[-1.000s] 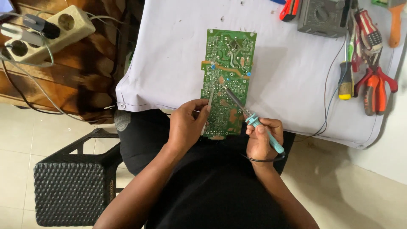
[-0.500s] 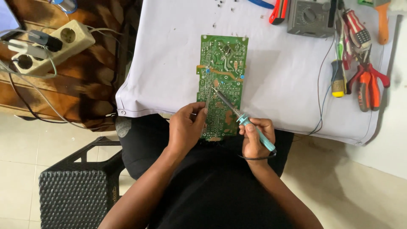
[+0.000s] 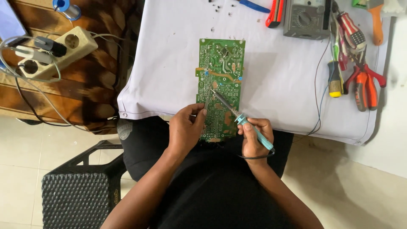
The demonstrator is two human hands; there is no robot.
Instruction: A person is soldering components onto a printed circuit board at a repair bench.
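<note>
floor: pale cream tiles [image 3: 25,161], glossy, soft daylight | table: draped in white cloth [image 3: 280,85], edge hanging at front | left: dark brown wooden surface [image 3: 89,80], streaked grain | lower left: black woven-pattern plastic stool [image 3: 72,199] | right: white wall [image 3: 394,140], faint shadow on the tiles below

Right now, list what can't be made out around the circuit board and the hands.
Head view only:
- Circuit board: near end covered by left hand.
- Soldering iron: tip contact too small to tell.
- Thin wire in left hand: too fine to identify.
- Multimeter: cut off by top edge.
</note>
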